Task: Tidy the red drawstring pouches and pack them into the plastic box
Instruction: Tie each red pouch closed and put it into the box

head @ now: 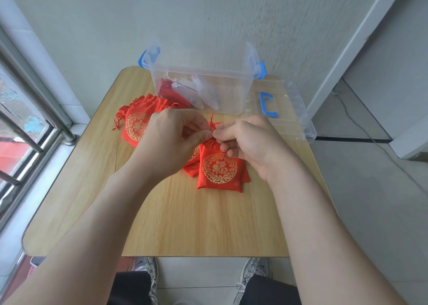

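A red drawstring pouch (219, 171) with a gold round pattern lies in the middle of the wooden table (180, 223). My left hand (171, 140) and my right hand (250, 142) meet at its gathered neck, both pinching the red drawstring. More red pouches lie under it, partly hidden by my left hand. Another pile of red pouches (136, 121) sits to the left. The clear plastic box (231, 96) with blue latches stands open at the table's far edge, holding a dark red pouch and pale translucent bags.
The box's clear lid (289, 114) with a blue handle lies flat to the right of the box, overhanging the table's right edge. A wall stands just behind the table, a window with metal bars to the left. My feet show below the near edge.
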The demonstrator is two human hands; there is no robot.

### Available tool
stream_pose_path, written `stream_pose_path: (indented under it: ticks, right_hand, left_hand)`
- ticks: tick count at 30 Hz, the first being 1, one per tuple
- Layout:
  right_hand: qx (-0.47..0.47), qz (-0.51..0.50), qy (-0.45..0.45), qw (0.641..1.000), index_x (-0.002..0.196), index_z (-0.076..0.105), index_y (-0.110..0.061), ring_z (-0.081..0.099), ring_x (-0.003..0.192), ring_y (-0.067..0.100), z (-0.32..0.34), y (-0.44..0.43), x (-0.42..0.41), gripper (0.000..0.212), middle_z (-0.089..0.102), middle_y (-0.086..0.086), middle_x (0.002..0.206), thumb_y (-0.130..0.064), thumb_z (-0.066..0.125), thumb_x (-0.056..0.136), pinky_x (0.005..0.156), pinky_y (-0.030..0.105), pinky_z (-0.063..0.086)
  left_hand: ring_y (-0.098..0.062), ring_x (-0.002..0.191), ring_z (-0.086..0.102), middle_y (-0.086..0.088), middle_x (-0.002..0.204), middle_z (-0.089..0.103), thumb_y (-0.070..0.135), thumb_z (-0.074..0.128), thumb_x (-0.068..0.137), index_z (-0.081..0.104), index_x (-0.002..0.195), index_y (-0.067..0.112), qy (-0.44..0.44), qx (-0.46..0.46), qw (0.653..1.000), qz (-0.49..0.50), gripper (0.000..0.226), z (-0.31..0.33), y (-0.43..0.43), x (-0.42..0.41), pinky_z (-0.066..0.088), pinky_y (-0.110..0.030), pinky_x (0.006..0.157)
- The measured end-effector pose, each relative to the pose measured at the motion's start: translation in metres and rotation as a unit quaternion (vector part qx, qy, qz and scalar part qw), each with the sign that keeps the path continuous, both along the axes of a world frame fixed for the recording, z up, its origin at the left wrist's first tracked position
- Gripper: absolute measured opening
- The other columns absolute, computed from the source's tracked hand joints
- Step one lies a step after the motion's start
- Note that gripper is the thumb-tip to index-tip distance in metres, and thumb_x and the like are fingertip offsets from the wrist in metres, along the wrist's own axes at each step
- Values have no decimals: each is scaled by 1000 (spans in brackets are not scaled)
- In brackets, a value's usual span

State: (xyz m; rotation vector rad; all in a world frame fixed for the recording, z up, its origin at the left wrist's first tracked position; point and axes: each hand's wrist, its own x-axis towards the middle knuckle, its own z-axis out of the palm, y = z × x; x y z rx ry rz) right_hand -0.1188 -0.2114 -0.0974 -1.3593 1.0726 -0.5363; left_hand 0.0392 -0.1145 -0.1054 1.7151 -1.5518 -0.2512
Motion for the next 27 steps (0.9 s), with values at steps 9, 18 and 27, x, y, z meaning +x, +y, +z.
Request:
stream_pose_path:
  ticks: [9,18,27]
  right_hand:
    - [-67,35,42,996,90,82,-14,66,63,9,0,6,6,6,73,1,66,-9,79,88,62,28,51]
    - [-83,-4,50,995,88,79,-20,68,60,5,2,6,4,7,76,-1,68,-13,81,89,62,26,54]
    - [-89,2,47,995,86,80,-20,70,63,5,3,8,5,7,78,0,73,-14,82,88,65,26,54]
  left_hand:
    - [-18,78,48,5,78,49,46,28,87,45,72,19,-128,110,984,54,36,-3,1,-14,32,-41,77]
    - [-11,76,59,3,78,66,27,48,100,65,83,9,15,62,995,82,30,2,-4,-11,47,-33,73]
    - [-40,83,67,-29,80,69,75,21,103,61,83,-16,128,138,976,109,101,7,-1,-16,54,-56,82]
